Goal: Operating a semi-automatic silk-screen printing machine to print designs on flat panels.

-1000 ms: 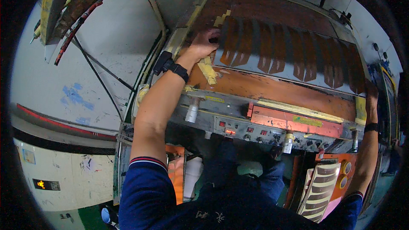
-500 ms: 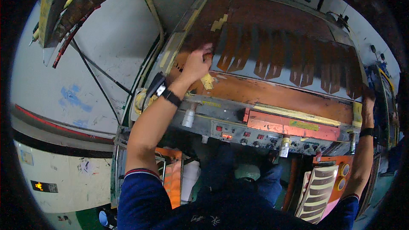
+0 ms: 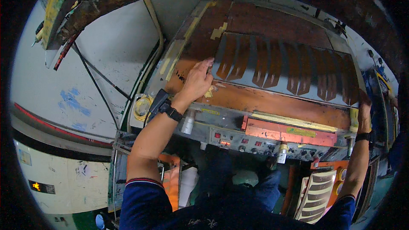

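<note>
A flat grey sheet with a row of curved brown shapes lies on the brown bed of a machine. At the sheet's left edge is my left hand, its fingers bent and drawn together on the near-left corner. Yellow tape shows just beside that hand, partly covered by it. My right hand is at the sheet's near-right corner, where dark shadow hides its fingers.
A thick, stained bar arches over the bed's far side. Along the machine's front run a control panel, pale cylindrical knobs and an orange-pink bar. Below right stands a patterned sheet. A roll of tape sits at the left corner.
My left hand has come nearer along the sheet's left edge, covering more of the yellow tape. The overhead bar now shows across the top, and the dark shadow on the sheet has shrunk.
</note>
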Available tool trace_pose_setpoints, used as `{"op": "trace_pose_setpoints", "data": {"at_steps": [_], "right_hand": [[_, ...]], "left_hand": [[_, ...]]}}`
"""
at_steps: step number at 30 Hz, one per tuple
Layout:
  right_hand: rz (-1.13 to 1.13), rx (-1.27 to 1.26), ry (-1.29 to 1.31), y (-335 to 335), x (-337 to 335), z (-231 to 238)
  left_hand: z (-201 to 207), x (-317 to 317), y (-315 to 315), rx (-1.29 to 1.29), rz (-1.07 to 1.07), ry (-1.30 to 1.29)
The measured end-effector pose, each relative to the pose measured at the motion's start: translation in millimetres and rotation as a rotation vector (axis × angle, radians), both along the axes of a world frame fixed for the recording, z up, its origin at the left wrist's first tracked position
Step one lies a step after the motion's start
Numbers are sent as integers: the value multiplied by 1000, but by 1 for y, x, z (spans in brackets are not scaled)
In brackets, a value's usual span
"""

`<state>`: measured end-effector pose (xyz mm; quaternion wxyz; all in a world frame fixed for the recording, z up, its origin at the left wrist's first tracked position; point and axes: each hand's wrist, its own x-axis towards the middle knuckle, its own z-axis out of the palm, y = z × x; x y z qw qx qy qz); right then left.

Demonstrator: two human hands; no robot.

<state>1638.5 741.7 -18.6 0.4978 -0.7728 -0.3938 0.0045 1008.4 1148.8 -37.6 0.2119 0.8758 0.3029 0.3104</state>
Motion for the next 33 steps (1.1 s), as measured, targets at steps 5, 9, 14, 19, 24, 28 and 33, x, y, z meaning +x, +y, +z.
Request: {"op": "trace_pose_setpoints", "data": {"at_steps": [5,9,14,19,24,28,33], "right_hand": [[-57,30,129,6,7,0],[-49,-5,112,6,12,-4],[-112,-137,90,5,13,5],[-47,-83,18,41,-110,41],[-150,-708,-552,-22,-4,-7],[-387,-424,-299,-36,9,0],[-125,-1,37,-55,-157,22]], "left_hand": [[2,4,0,80,-23,-18],[3,6,-2,74,-6,2],[1,13,-3,68,-15,-32],[1,-8,-2,109,22,8],[-3,21,-3,190,20,62],[-19,12,9,86,-10,-51],[-9,1,3,190,36,-107]]}}
